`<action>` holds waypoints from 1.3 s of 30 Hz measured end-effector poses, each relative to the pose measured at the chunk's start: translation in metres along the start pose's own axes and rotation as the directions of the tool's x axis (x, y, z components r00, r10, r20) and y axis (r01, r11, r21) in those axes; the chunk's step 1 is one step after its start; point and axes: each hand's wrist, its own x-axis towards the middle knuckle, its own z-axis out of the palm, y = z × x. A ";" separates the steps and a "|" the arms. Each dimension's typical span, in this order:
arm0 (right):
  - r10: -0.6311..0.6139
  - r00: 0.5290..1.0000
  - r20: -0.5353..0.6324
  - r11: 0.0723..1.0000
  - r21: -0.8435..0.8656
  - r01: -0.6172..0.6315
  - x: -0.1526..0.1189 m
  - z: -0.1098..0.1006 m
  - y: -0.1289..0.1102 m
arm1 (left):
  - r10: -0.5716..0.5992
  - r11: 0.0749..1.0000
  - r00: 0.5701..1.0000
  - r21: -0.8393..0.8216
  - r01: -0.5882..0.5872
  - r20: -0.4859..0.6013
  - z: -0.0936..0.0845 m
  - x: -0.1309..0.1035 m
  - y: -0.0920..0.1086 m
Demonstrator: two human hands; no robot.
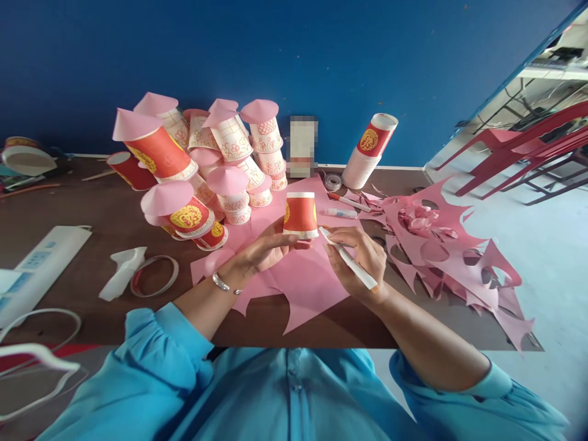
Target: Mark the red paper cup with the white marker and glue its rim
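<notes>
My left hand (271, 246) holds a red paper cup (301, 214) with yellow print, its wide white rim facing down and its narrower base up. Close to the cup's right side, my right hand (361, 260) grips a slim white pen-like stick (351, 266) with an orange end. The stick's upper tip points toward the cup's lower rim; whether they touch I cannot tell. Beneath both hands lies cut pink paper (312, 285).
Stacked cups with pink cone tops (227, 180) stand at the back left. Behind on the right is a cup stack (362, 166). Pink scraps (441, 257) spread over the right side. A tape roll (154, 275) and a power strip (39, 266) lie left.
</notes>
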 end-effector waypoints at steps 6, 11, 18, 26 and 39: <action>-0.005 0.999 0.054 0.999 0.032 0.003 -0.004 0.002 0.000 | 0.007 0.999 1.000 -0.042 -0.006 0.016 0.000 -0.001 -0.001; -0.027 0.998 0.056 0.998 0.053 0.024 -0.005 0.004 0.000 | 0.009 0.999 1.000 -0.041 -0.009 0.019 0.000 -0.001 0.000; -0.056 0.996 0.072 0.998 0.045 0.053 -0.005 0.003 0.000 | -0.011 0.999 0.999 -0.049 0.013 0.036 0.005 0.001 0.003; -0.077 0.990 0.120 0.997 0.036 0.074 -0.009 0.005 0.000 | 0.008 0.999 0.998 0.041 -0.011 0.070 0.004 -0.004 0.002; -0.110 0.984 0.142 0.993 -0.023 0.114 -0.004 0.001 -0.007 | -0.015 0.998 0.999 0.057 0.013 0.041 0.003 -0.003 0.002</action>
